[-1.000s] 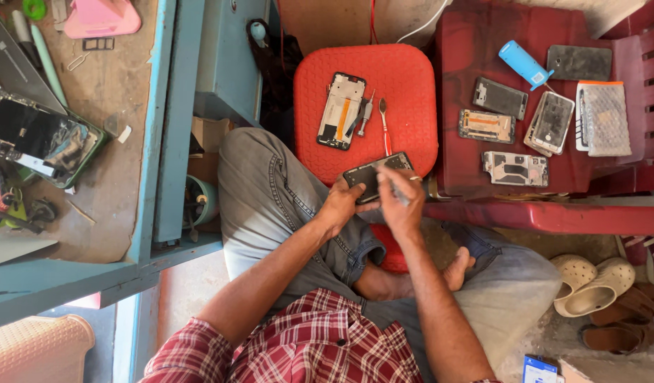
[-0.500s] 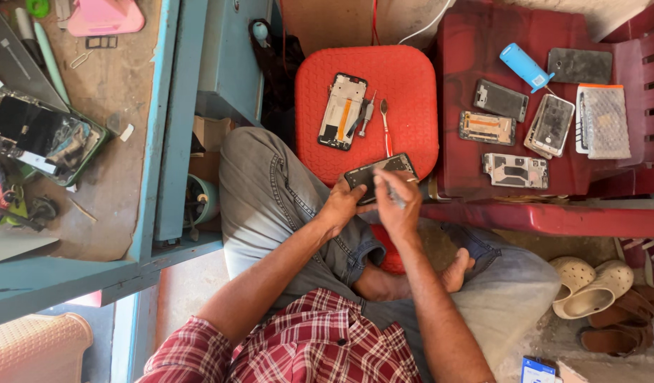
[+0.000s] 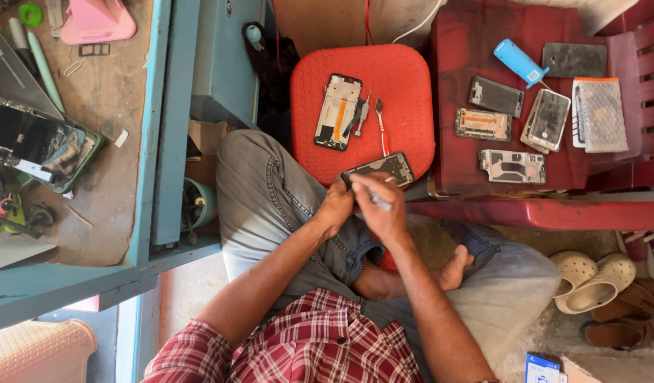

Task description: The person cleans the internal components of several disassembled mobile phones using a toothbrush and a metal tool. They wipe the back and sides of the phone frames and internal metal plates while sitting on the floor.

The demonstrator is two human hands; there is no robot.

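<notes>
My left hand [image 3: 334, 207] grips the near end of an opened dark phone body [image 3: 384, 169] that rests on the front edge of a red stool [image 3: 405, 78]. My right hand [image 3: 379, 204] pinches a thin metal tool [image 3: 378, 201] just in front of that phone. Farther back on the stool lie an open phone frame [image 3: 337, 112], tweezers [image 3: 361, 113] and a red-handled screwdriver [image 3: 381, 128]. I sit cross-legged in grey jeans and a red checked shirt.
A red plastic chair [image 3: 469, 42] on the right carries several dismantled phones, a blue tube [image 3: 519, 63] and a bubble-wrap pouch [image 3: 601, 115]. A blue-edged workbench [image 3: 100, 128] with boards and parts stands on the left. Sandals [image 3: 596, 284] lie at the lower right.
My right hand has shifted slightly toward me and to the left over the phone's near end, tool in its fingers. The left hand keeps its hold on the phone.
</notes>
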